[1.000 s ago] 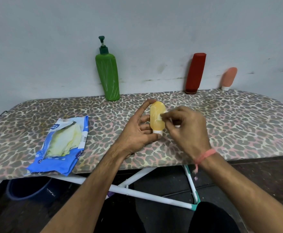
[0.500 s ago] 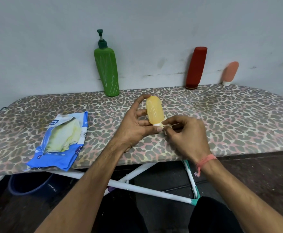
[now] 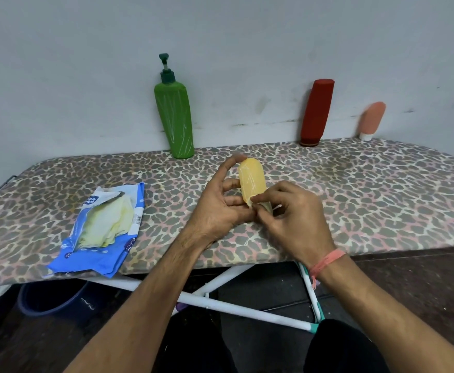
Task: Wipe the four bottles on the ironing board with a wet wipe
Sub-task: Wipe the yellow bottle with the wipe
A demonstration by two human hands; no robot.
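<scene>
While hands (image 3: 222, 208) grip, yellow bottle (image 3: 251, 181) mid-board (image 3: 382, 189).

Looks like a home utility or laundry corner to us. What we go on: a folding ironing board (image 3: 355, 189) with a leopard-print cover on white tube legs (image 3: 247, 312), pushed against a scuffed, plain grey wall (image 3: 247, 49). Household bottles stand at the board's far edge, leaning on that wall: green pump bottle (image 3: 176, 119), red bottle (image 3: 316, 111), small pink tube (image 3: 371, 119). Opened blue wet-wipe pack (image 3: 99, 230) lies on the board's left end. Dark blue bucket (image 3: 51, 300) under it, on a dark worn floor (image 3: 422, 286).
</scene>
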